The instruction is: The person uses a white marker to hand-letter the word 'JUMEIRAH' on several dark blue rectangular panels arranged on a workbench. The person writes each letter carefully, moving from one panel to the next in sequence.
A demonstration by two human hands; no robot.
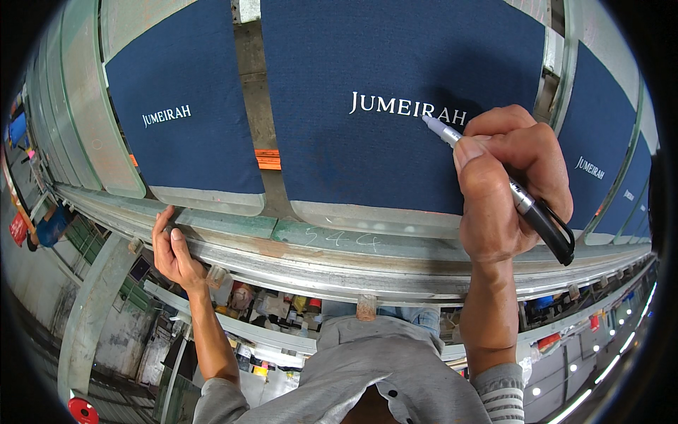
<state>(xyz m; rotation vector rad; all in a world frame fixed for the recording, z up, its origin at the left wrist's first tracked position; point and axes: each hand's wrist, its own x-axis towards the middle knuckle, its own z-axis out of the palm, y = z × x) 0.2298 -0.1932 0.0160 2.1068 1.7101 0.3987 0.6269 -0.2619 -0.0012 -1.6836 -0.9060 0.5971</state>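
Observation:
In my right hand (pixel 514 180) is a marker pen (pixel 519 191) with a silver-grey barrel and a black clip end. Its pale tip touches or hovers just over the white printed lettering (pixel 381 104) on a dark navy fabric panel (pixel 353 155); I cannot tell which. That panel lies flat on a pale printing board (pixel 381 218). My left hand (pixel 176 251) rests on the table's front rail (pixel 233 237), fingers apart and holding nothing. Its fingertips are just below the board under a second navy panel (pixel 183 152), which bears smaller white lettering.
More navy panels (pixel 593 134) lie on boards to the right, and bare boards (pixel 78 127) stand in a row at the left. An orange strip (pixel 268 159) sits in the gap between two boards. Under the rail, a shelf holds several small coloured items (pixel 265 304).

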